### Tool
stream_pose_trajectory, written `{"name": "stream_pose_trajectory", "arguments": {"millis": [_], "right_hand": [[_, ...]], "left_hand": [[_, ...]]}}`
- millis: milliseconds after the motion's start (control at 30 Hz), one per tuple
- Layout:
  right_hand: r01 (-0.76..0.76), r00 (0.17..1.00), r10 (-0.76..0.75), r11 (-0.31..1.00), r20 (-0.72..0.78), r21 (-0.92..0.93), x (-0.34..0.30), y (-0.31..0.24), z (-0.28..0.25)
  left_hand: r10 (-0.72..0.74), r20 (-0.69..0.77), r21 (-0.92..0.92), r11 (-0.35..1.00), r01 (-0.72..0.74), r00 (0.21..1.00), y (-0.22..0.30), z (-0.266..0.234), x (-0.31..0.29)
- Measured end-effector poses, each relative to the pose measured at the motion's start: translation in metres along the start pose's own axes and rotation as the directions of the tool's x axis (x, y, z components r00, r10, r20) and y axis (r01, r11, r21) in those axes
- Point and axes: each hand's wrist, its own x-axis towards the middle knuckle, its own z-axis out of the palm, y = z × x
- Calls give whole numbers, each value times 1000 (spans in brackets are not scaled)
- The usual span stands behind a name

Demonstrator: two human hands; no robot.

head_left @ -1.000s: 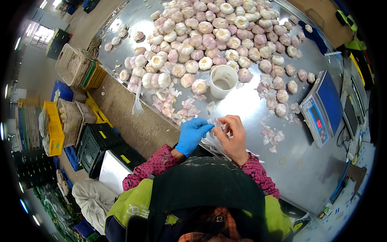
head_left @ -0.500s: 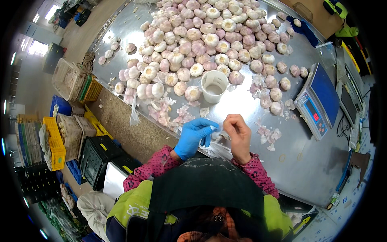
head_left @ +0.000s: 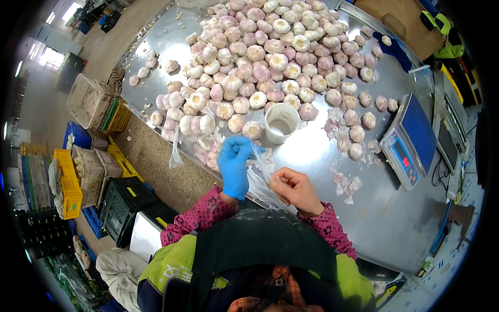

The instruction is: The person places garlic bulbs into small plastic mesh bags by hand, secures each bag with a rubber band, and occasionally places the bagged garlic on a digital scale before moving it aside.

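My left hand (head_left: 233, 169), in a blue glove, pinches one end of a thin, see-through white net bag (head_left: 265, 165). Bare and curled, my right hand (head_left: 298, 190) grips the same bag lower down, so it stretches between the two. More white net bags (head_left: 258, 188) lie bunched at the table's near edge, under my hands. Just beyond stands a white plastic cup (head_left: 281, 124). Left of it are garlic bulbs packed in net (head_left: 196, 125), with a loose net tail hanging over the edge. A large heap of garlic bulbs (head_left: 260, 54) covers the far middle of the table.
A blue-topped digital scale (head_left: 410, 135) stands on the metal table (head_left: 374, 218) at right. Garlic skins (head_left: 345, 184) and single bulbs lie scattered. Yellow crates (head_left: 67, 184) and black crates (head_left: 125, 203) are stacked on the floor at left. A cardboard box (head_left: 395, 23) sits far right.
My hands have moved apart, the left up and leftward, the right down and leftward. The net bag, bunched between my fingers before, is now drawn out. The view has shifted slightly.
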Motion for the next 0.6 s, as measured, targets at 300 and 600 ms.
{"name": "stream_pose_trajectory", "arguments": {"millis": [300, 600], "right_hand": [[195, 495, -653, 726, -572, -660, 106, -12, -73], [-190, 805, -496, 305, -326, -933, 83, 69, -78]], "left_hand": [[-91, 9, -20, 996, 91, 996, -33, 40, 80], [53, 323, 883, 343, -321, 945, -87, -43, 27]]}}
